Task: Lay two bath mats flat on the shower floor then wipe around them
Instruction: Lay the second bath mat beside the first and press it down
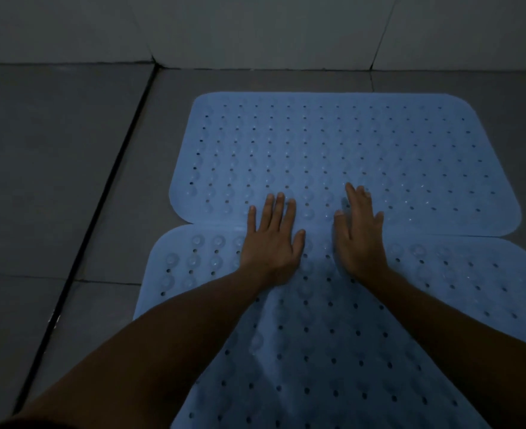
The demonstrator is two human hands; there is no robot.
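Two light blue rubber bath mats with rows of small holes and suction cups lie on the grey tiled floor. The far mat (348,144) lies flat near the wall. The near mat (332,351) runs toward me and meets the far one along a seam. My left hand (272,239) lies palm down with straight fingers across that seam. My right hand (359,236) also presses flat there, fingers straight and pointing away from me. Neither hand holds anything.
A dark drain channel (94,218) runs diagonally through the floor left of the mats. The pale tiled wall (255,29) rises behind the far mat. Bare grey floor tiles (38,156) lie to the left.
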